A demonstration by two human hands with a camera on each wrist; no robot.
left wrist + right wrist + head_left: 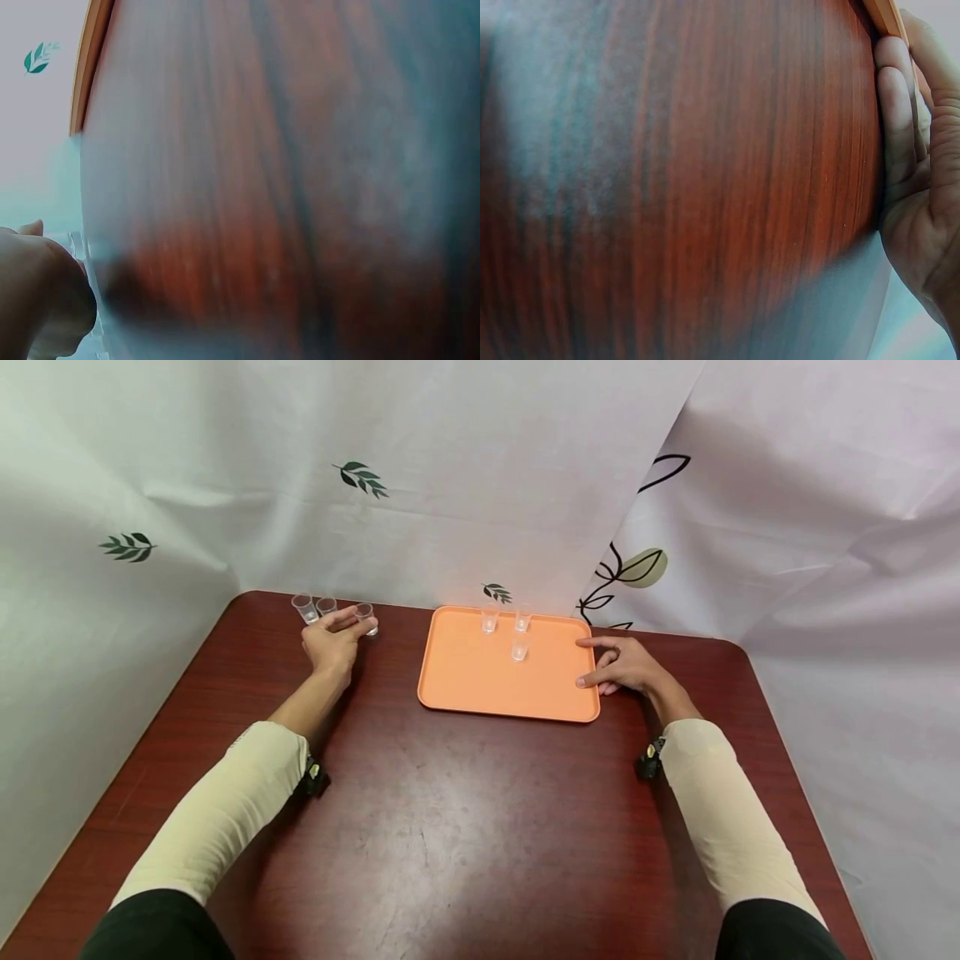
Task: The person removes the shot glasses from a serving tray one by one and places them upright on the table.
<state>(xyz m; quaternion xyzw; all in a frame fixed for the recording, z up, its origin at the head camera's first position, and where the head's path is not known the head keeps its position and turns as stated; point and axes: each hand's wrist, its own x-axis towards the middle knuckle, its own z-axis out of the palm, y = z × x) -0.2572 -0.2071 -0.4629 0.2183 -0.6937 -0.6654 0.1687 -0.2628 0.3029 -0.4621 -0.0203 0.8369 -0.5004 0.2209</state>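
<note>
Left of the tray [465, 681], a clear cup [366, 617] is pinched by the left hand [332, 643]; the tray's right edge is touched by the right hand [626, 665], fingers spread.

A staged recording booth rather than a lived-in room: white sheets [465, 485] printed with leaves hang close round the back and side edges of a dark wood table [465, 835], which carries only an orange tray [480, 681] and small clear cups [489, 620].
</note>
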